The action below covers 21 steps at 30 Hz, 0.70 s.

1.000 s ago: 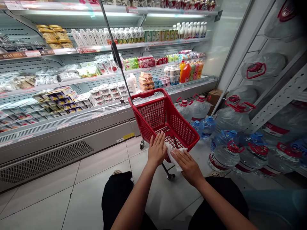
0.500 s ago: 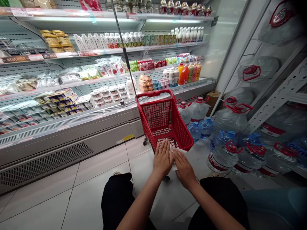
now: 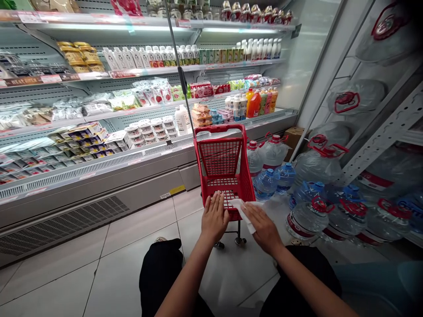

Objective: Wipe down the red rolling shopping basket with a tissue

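A small red cart (image 3: 248, 178) with mesh sides and a thin upright pole stands in front of me, its near end under my hands. My left hand (image 3: 214, 220) is over the cart's near edge, fingers straight and close together, with nothing seen in it. To its right, my right hand (image 3: 261, 224) has a white cloth or tissue (image 3: 243, 212) against its palm side, the fingers laid over it. A gap separates the two hands. Whether either one touches the cart cannot be made out.
A lit refrigerated display (image 3: 132, 154) with packed dairy goods and juices runs along the back and left. Large water bottles (image 3: 307, 218) crowd the floor at right, beside a white perforated rack (image 3: 373, 145). My knees frame the tiled floor (image 3: 132, 264).
My hands have moved apart, left hand leftward and right hand rightward, so more of the white cloth shows. The cart has turned, its near end swinging left, and its pole has shifted right.
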Each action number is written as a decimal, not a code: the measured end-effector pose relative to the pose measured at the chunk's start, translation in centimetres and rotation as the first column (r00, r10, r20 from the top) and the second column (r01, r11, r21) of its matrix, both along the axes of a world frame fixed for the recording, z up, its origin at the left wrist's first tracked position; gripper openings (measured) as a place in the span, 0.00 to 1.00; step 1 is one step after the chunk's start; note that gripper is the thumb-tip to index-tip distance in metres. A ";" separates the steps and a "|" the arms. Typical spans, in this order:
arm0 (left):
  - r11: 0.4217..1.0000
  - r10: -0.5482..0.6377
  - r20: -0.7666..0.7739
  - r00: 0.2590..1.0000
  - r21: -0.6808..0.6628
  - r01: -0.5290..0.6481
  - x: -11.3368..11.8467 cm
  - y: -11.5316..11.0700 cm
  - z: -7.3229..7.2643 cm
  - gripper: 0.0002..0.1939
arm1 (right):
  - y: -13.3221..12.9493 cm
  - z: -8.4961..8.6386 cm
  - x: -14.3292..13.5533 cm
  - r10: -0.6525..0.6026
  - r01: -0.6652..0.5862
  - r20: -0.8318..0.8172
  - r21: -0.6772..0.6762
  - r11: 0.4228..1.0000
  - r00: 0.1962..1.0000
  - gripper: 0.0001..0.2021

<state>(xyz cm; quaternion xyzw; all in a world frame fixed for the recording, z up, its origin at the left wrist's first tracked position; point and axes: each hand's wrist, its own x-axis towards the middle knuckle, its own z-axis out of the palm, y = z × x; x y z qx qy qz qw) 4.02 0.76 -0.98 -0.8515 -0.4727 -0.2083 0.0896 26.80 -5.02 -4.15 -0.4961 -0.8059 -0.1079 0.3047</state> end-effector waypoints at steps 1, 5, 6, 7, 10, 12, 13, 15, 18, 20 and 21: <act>1.000 -0.016 0.003 1.000 -0.010 0.016 0.5 -0.2 -0.1 0.35 | -0.2 -0.1 -1.0 0.016 -0.016 0.001 -0.009 1.000 1.000 0.37; 0.999 -0.015 0.027 1.000 -0.051 0.016 0.9 -0.8 -0.2 0.36 | 0.1 0.3 -1.9 0.127 -0.125 0.048 -0.036 0.991 0.991 0.38; 0.998 -0.013 0.036 0.999 -0.058 0.016 0.6 -0.8 -0.2 0.37 | 0.5 0.6 -1.4 0.154 -0.152 0.063 -0.044 0.987 0.986 0.38; 0.998 -0.019 0.043 0.999 -0.063 0.021 0.2 -0.7 -0.1 0.38 | 1.2 0.9 -0.7 0.174 -0.170 0.074 -0.050 0.984 0.982 0.38; 0.997 -0.049 0.056 0.997 -0.059 0.052 -1.3 -0.6 0.1 0.39 | 3.9 1.9 1.2 0.168 -0.165 0.062 -0.054 0.985 0.984 0.33; 0.997 -0.058 0.066 0.996 -0.046 0.061 -2.3 -0.6 0.3 0.39 | 5.8 2.4 1.7 0.135 -0.134 0.019 -0.051 0.990 0.991 0.30; 0.997 -0.060 0.070 0.996 -0.041 0.063 -2.7 -0.6 0.3 0.39 | 6.5 2.5 1.6 0.117 -0.117 -0.006 -0.051 0.992 0.993 0.28; 0.998 -0.049 0.076 0.996 -0.036 0.052 -3.4 -0.6 0.3 0.38 | 7.2 2.4 0.8 0.090 -0.092 -0.047 -0.046 0.995 0.995 0.28; 0.999 0.032 0.080 0.996 -0.038 -0.029 -4.2 -0.5 0.3 0.37 | 6.0 1.6 -1.7 0.117 -0.117 -0.041 -0.016 0.993 0.992 0.30; 0.993 0.117 0.078 0.990 -0.034 -0.114 -4.4 -0.4 0.3 0.37 | 4.5 0.9 -3.8 0.182 -0.182 0.010 -0.004 0.983 0.983 0.33; 0.989 0.145 0.073 0.987 -0.029 -0.143 -4.4 -0.4 0.4 0.36 | 3.7 0.7 -4.7 0.214 -0.214 0.038 0.002 0.977 0.976 0.35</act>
